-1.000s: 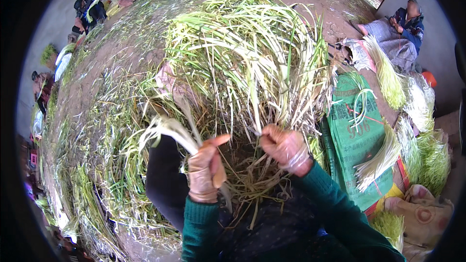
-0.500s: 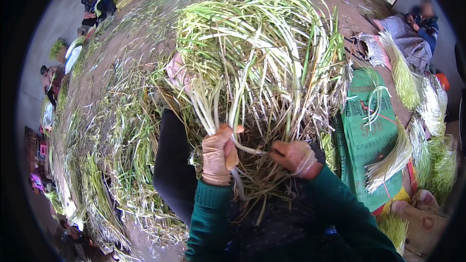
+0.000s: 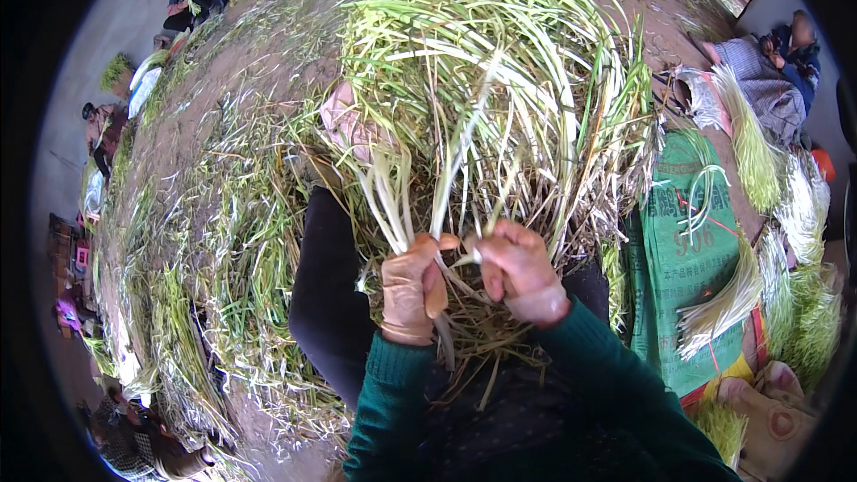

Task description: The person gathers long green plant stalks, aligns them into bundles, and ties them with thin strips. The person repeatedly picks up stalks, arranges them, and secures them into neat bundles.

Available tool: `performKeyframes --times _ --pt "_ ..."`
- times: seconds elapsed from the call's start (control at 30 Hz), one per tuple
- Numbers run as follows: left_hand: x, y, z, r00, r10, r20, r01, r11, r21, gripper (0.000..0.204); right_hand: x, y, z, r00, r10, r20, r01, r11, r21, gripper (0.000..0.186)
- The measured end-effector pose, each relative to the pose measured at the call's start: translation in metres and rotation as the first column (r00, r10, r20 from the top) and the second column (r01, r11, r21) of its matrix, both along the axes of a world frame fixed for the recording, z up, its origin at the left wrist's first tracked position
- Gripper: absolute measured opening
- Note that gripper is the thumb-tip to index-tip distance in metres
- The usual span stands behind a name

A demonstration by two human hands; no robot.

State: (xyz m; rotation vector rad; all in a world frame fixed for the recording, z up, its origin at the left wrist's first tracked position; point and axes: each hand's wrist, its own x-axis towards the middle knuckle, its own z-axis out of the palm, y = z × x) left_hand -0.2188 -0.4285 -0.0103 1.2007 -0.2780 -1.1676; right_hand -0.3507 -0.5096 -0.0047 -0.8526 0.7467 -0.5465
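Note:
My left hand [image 3: 411, 293], in a tan glove, is closed around a small bunch of pale leafy stalks [image 3: 386, 201], long and white-stemmed like blanched garlic greens. Their leaf ends point away from me and the white lower ends stick out below my fist. Close by on the right, my right hand [image 3: 522, 272] pinches a thin strand [image 3: 504, 189], blurred by motion, beside the bunch. A pale covering shows at the right wrist. Just beyond both hands lies a large heap of the same long green and white stalks [image 3: 553, 80]. Loose brownish scraps [image 3: 486, 339] lie below my hands.
A green woven sack [image 3: 692, 277] lies at right, with trimmed stalks [image 3: 728, 299] on it and more bundles [image 3: 750, 143] beyond. Leaf litter [image 3: 223, 250] covers the floor at left. Other people sit at far left and far right. My dark-trousered leg [image 3: 326, 295] is beside my left arm.
My right hand has risen and come closer to my left, now beside the bunch. The stalk stretched sideways between the hands is no longer there. The view has shifted slightly.

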Motion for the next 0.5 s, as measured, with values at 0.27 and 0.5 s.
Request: performKeyframes --times 0.27,0.5 --pt "0.035 0.002 -0.018 0.998 0.031 -0.048 -0.033 0.998 -0.046 0.026 -0.099 0.050 -0.006 0.362 0.530 -0.767 -0.915 0.044 -0.401 0.016" --pt "0.011 -0.002 -0.002 0.998 -0.026 0.050 0.028 0.999 -0.028 0.023 -0.003 -0.023 -0.017 0.991 0.134 -0.010 -0.127 0.910 -0.394 0.056"
